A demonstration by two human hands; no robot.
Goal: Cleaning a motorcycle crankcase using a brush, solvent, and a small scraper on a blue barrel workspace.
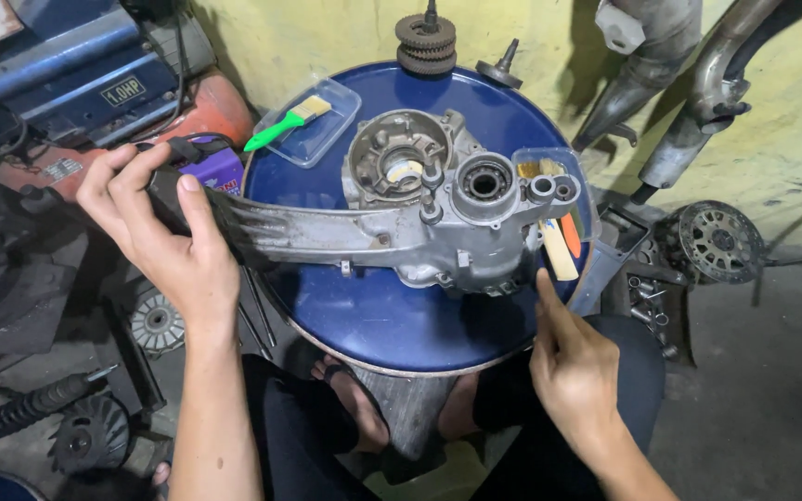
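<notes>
Your left hand point(164, 237) at nine o'clock wraps fingers and thumb around the engine casing point(420, 209)'s long arm on the blue drum top point(373, 315). Right hand point(573, 366), index extended, others curled, touches its five o'clock edge. Looks like repositioning; it needs steady support.

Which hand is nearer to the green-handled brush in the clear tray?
Left. The left hand grips the long arm of the engine casing, just left of and below the green-handled brush. The right hand is far off, at the blue drum lid's lower right edge.
</notes>
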